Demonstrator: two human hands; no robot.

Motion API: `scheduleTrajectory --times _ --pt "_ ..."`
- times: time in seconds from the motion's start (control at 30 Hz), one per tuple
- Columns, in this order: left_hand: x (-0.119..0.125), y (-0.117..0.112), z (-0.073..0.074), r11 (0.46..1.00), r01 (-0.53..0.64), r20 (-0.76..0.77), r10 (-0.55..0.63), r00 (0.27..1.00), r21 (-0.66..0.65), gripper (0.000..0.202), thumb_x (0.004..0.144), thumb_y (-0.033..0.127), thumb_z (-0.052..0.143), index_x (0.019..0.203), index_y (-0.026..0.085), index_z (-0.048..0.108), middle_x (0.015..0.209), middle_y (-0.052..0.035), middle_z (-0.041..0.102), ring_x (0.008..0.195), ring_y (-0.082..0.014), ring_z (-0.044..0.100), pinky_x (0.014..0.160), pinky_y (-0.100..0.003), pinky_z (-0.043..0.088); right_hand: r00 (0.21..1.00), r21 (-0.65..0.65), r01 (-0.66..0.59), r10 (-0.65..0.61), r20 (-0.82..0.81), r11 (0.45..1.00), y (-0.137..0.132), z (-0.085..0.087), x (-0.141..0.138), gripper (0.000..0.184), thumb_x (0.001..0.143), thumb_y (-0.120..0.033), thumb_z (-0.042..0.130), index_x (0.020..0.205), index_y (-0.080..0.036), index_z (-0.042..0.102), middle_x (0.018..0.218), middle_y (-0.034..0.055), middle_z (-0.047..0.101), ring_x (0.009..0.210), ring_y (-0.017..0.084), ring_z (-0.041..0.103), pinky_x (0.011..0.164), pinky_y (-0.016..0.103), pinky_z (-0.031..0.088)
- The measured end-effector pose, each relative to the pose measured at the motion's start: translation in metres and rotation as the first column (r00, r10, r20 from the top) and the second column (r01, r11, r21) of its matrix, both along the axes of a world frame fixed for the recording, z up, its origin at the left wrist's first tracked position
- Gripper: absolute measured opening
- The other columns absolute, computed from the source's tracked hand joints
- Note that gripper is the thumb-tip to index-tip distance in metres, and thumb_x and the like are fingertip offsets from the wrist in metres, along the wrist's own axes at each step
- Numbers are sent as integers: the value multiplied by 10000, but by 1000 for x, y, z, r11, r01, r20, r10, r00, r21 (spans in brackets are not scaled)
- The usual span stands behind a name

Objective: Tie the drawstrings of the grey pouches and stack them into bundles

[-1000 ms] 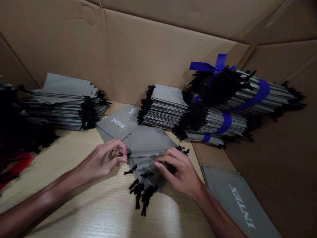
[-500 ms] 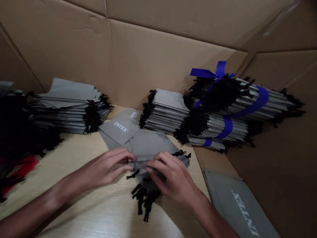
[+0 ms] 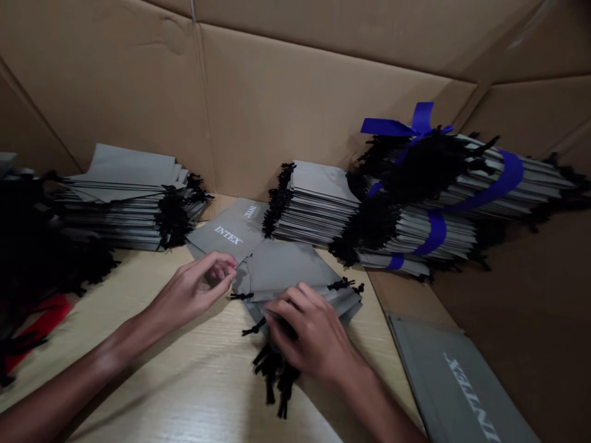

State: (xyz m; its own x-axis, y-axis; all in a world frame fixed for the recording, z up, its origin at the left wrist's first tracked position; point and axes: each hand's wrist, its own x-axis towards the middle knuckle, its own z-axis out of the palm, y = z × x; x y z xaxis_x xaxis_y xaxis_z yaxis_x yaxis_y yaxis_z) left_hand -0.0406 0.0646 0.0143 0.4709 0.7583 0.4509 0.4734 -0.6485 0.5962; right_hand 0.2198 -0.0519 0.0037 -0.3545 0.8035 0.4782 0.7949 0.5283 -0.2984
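Note:
Grey drawstring pouches with black knotted cord ends lie in a fanned pile in front of me. My right hand rests on the near part of this pile, its fingers curled over a grey pouch. Black cord ends hang out below that hand. My left hand is raised at the pile's left edge, thumb and fingertips brought together; whatever they pinch is too small to make out. Just beyond it lie flat grey pouches printed INTEX.
Stacks of grey pouches stand at the back left and back centre. Bundles tied with blue ribbon are piled at the right. An INTEX pouch lies at the lower right. Cardboard walls enclose the table. Something red shows at left.
My left hand has drawn back up and to the left, off the pouch edge. My right hand stays on the pouch, slightly shifted. The view has turned a little.

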Motion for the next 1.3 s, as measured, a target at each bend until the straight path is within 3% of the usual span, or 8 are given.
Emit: scheduleTrajectory --times 0.17,0.3,0.47,0.57,0.67,0.9,1.07,1.3 --pt "5 -9 5 998 21 5 -21 1000 -58 192 1070 410 696 1116 234 757 861 7 771 732 -158 714 604 -210 542 999 -65 -40 41 14 997 -8 7 2 185 1074 -309 737 1238 -225 759 1107 76 723 1029 283 580 880 442 497" --pt "8 -15 5 993 64 -10 -65 998 -102 205 1086 415 682 1132 241 778 909 -4 794 752 -157 737 571 -189 531 992 -76 -42 50 115 996 -6 6 -1 181 1056 -257 735 1234 -250 769 1102 85 699 1025 293 549 846 441 476" --pt "8 -14 0 996 91 -8 -91 996 -16 169 1080 334 657 1143 231 777 906 -11 785 778 -166 735 703 -236 593 981 -37 -29 35 192 999 -3 -2 -7 31 1047 -232 739 1035 -257 753 1070 74 686 1003 278 528 815 424 449" --pt "8 -14 1 992 126 16 -126 992 16 144 1071 277 639 1094 229 773 927 -22 783 778 -163 726 682 -238 586 977 -15 -25 27 211 1000 -3 -2 -9 87 1041 -191 738 976 -245 718 1051 70 693 978 265 524 808 416 450" --pt "9 -16 3 989 148 53 -148 988 -2 159 1082 246 621 1083 243 779 932 -26 807 845 -179 775 678 -226 598 984 -29 -21 25 178 999 -4 -1 -9 97 1060 -140 687 1064 -234 712 1104 66 716 978 255 537 818 417 452" --pt "10 -19 -5 977 209 -14 -208 978 34 215 1106 242 667 1287 266 781 1163 -39 862 1000 -183 831 917 -258 643 992 -76 -17 26 121 997 -5 -2 -8 105 1039 -166 679 1112 -235 711 1206 96 691 1079 292 550 869 435 463" --pt "12 -23 -7 964 262 -32 -261 965 52 211 1115 174 654 1285 260 743 1169 -28 853 1035 -156 829 935 -236 617 993 -79 27 -18 120 996 -6 -4 -12 107 1025 -146 652 1092 -221 691 1200 109 689 1082 303 556 876 446 473" --pt "12 -31 -1 911 401 -69 -396 916 96 253 1077 91 654 1249 257 738 1089 -18 840 966 -137 815 884 -205 607 998 -7 -5 4 -59 1000 -3 -8 -7 131 1091 -123 618 1139 -228 682 1129 57 746 1013 256 579 872 412 488"
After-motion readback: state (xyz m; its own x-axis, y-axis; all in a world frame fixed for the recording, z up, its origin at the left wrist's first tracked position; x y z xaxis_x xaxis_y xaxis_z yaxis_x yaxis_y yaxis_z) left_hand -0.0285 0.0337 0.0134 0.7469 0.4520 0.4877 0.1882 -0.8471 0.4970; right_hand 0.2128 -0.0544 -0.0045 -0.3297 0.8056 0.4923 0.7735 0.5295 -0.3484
